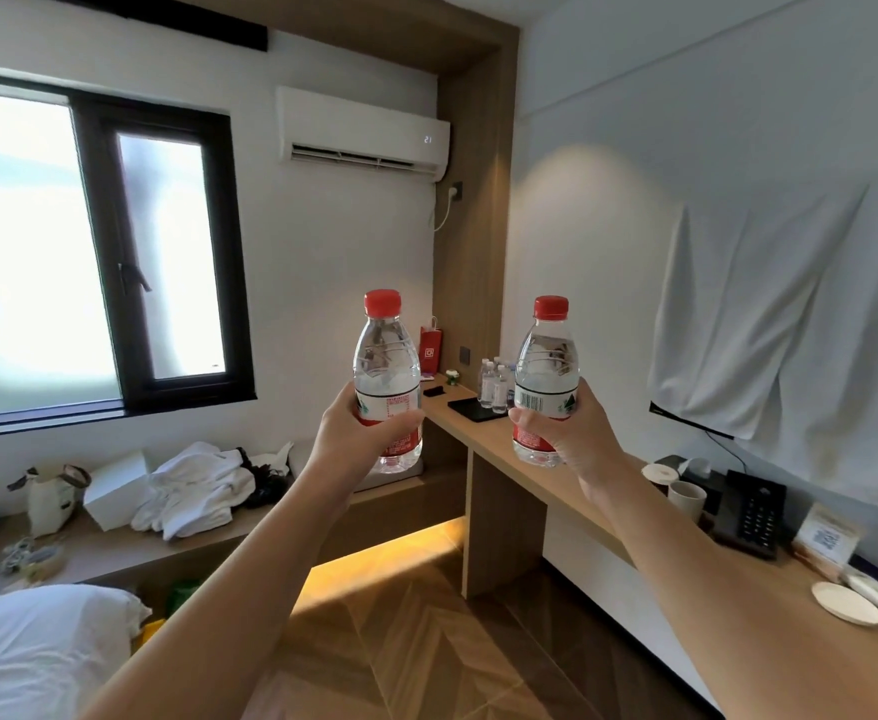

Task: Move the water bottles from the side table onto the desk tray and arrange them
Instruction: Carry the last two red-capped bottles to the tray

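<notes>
I hold two clear water bottles with red caps upright in front of me. My left hand (359, 433) grips the lower half of the left bottle (386, 366). My right hand (561, 433) grips the lower half of the right bottle (547, 366). Both are raised in the air, short of the wooden desk (509, 459). On the far end of that desk lies a black tray (465, 407) with several small clear bottles (494, 387) standing at its right edge, partly hidden behind the right bottle.
The desk runs along the right wall with a black phone (751, 511), cups (686, 496), a coaster (846, 602) and a sign. A low bench (115, 548) under the window carries white clothes, a box and bags. A bed corner (37, 652) lies at bottom left. A red bag (430, 350) stands at the desk's far end.
</notes>
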Demonstrator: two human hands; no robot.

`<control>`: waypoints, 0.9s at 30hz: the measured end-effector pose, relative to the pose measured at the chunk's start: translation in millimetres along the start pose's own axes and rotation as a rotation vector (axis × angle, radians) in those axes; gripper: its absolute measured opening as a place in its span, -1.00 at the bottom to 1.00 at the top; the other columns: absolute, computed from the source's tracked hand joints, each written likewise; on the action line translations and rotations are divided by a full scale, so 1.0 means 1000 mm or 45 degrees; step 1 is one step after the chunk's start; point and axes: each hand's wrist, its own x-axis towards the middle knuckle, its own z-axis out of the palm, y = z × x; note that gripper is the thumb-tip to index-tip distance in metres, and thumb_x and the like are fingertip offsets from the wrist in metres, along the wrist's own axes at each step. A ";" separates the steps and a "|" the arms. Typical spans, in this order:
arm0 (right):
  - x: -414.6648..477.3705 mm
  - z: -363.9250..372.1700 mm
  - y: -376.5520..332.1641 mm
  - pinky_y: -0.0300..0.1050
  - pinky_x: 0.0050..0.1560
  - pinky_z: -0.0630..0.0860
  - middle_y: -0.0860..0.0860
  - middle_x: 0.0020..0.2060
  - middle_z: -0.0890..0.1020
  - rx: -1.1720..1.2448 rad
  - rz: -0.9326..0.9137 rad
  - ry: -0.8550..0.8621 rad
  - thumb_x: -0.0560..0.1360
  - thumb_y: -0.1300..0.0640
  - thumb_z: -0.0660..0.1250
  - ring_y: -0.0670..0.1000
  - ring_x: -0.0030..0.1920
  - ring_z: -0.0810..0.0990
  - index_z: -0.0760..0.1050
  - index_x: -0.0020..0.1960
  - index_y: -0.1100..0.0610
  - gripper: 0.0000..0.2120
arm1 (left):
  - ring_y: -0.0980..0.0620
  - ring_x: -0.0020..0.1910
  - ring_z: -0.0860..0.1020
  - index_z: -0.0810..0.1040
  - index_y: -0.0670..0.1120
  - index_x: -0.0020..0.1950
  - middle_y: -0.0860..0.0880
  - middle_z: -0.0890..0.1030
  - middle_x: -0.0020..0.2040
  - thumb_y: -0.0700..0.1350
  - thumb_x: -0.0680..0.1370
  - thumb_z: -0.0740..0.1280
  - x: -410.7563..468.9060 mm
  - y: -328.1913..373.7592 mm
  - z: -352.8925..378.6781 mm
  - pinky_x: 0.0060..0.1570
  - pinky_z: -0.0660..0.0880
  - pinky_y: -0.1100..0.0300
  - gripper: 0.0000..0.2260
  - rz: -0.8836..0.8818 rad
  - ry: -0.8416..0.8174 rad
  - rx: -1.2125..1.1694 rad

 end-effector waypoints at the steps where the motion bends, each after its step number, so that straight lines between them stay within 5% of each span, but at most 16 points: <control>1: 0.010 -0.002 0.008 -0.15 0.08 0.54 -0.07 0.12 0.59 0.006 -0.002 0.001 0.38 0.17 0.53 -0.02 0.14 0.56 0.39 0.22 -0.16 -0.47 | -0.03 0.12 0.55 0.44 0.05 0.23 0.02 0.59 0.07 -0.09 0.40 0.52 0.010 -0.006 0.004 0.10 0.53 0.03 -0.54 0.005 0.004 0.008; 17: 0.216 -0.040 0.130 -0.38 -0.07 0.52 -0.11 0.11 0.55 -0.123 -0.018 -0.021 0.38 0.14 0.53 -0.06 0.11 0.55 0.31 0.32 -0.09 -0.38 | 0.01 0.10 0.56 0.43 0.08 0.23 0.03 0.60 0.08 -0.12 0.39 0.51 0.209 -0.090 0.102 0.12 0.53 0.04 -0.53 0.078 0.027 -0.028; 23: 0.262 -0.041 0.167 -0.13 0.16 0.50 0.00 0.19 0.54 -0.115 0.029 -0.006 0.39 0.20 0.52 0.01 0.17 0.53 0.30 0.40 0.04 -0.33 | -0.05 0.14 0.57 0.44 -0.03 0.32 -0.03 0.61 0.13 -0.01 0.32 0.52 0.257 -0.119 0.120 0.19 0.52 -0.09 -0.40 0.073 -0.014 -0.011; 27: 0.293 -0.035 0.193 -0.29 -0.01 0.54 -0.03 0.10 0.55 -0.123 0.030 0.006 0.40 0.25 0.51 -0.01 0.10 0.55 0.32 0.32 0.02 -0.42 | -0.05 0.15 0.56 0.43 -0.03 0.34 -0.02 0.60 0.15 0.08 0.26 0.50 0.296 -0.145 0.124 0.21 0.50 -0.12 -0.32 0.078 -0.032 0.016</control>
